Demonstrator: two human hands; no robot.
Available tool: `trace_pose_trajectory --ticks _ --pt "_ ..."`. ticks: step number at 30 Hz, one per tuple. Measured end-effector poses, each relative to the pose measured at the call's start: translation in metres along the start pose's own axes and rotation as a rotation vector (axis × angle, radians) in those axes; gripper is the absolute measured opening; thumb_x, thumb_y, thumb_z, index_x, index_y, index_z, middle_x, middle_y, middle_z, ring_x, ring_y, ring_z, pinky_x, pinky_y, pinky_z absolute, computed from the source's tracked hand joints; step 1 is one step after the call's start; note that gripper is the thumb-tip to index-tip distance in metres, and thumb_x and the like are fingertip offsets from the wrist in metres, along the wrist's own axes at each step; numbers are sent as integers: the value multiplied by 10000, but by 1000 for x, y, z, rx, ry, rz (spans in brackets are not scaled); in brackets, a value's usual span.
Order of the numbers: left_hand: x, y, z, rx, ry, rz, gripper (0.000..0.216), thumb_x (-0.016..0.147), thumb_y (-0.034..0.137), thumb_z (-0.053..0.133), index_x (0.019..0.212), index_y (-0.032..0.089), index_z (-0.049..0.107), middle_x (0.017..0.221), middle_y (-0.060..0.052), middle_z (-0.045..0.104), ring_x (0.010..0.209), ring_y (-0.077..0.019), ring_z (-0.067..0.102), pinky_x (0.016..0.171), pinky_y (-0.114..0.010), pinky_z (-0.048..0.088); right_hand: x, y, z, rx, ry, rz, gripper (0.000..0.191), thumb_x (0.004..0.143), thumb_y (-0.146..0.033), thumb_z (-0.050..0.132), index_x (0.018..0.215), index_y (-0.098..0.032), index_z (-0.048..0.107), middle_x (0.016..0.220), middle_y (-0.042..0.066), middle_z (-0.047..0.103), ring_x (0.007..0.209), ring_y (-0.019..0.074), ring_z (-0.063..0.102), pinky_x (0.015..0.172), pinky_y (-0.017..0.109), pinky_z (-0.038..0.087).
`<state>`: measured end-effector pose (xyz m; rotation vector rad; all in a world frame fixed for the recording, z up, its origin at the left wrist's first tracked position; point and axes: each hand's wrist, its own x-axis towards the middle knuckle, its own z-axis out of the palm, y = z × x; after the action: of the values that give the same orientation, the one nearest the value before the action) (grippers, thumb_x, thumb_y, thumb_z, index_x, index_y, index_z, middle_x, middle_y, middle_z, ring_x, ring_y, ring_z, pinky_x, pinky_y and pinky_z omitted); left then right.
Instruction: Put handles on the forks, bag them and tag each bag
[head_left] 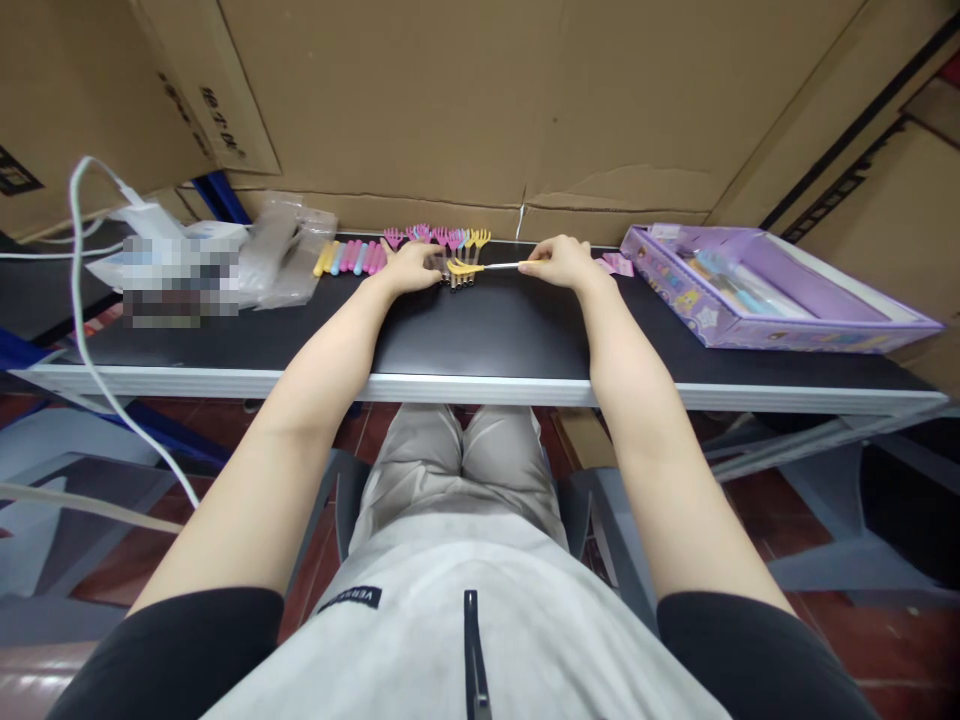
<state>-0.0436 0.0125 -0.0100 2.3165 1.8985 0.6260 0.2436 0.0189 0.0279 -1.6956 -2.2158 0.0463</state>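
The yellow claw-headed stick (466, 268) lies level just above the black tabletop (480, 335), a little above the middle of the frame, held between the two hands. The right hand (559, 262) pinches the thin bare end of its rod between thumb and fingertips. The left hand (412, 268) is curled over the claw end with its fingers folded down. Whether it grips the claw or only steadies it cannot be told from here. As a judgement, the step in hand is work on this one stick from both ends, along its length. Whatever is done with it calls for a light, straight hold that keeps the slim rod in line, so it neither bends nor slips from the pinch. Just behind the left hand's fingers, touching or nearly so, stands a row of pink and yellow claw heads (439, 237). Left of them lies a row of coloured grips (349, 257) in yellow, pink and blue. Both rows sit close enough to be knocked by a sideways move. At the right of the frame, well apart, is an open purple box (750, 295) with a small pink scrap (619, 264) near the right hand. At upper left lie clear plastic bags (289, 245), and a white cable (82, 300) hangs over the edge. A cardboard wall (480, 100) closes off the back.
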Motion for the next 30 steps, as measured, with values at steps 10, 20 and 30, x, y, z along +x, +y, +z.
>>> trace_pose_trajectory --ticks 10,20,30 --pt "4 3 6 35 -47 42 658 917 325 449 1537 285 667 1684 -127 543 1651 -386 360 1347 -725 -78 -2 -4 -2 12 1 -12 207 933 -446 742 959 -244 779 1023 116 781 1206 407 674 1178 676 375" --pt "0 8 4 55 -47 11 497 939 476 585 1375 290 732 1600 -163 558 1645 -451 310 1337 -751 -40 -2 -3 -3 16 -9 -8 220 934 -448 735 998 -243 783 1065 125 790 1243 421 668 1189 676 362" --pt "1 3 1 98 -87 35 463 914 418 567 1328 246 686 1562 -167 589 1606 -459 368 1331 -781 2 -3 -1 -10 -22 -11 -19 209 946 -413 748 993 -214 793 1072 132 792 1211 416 682 1172 651 369"
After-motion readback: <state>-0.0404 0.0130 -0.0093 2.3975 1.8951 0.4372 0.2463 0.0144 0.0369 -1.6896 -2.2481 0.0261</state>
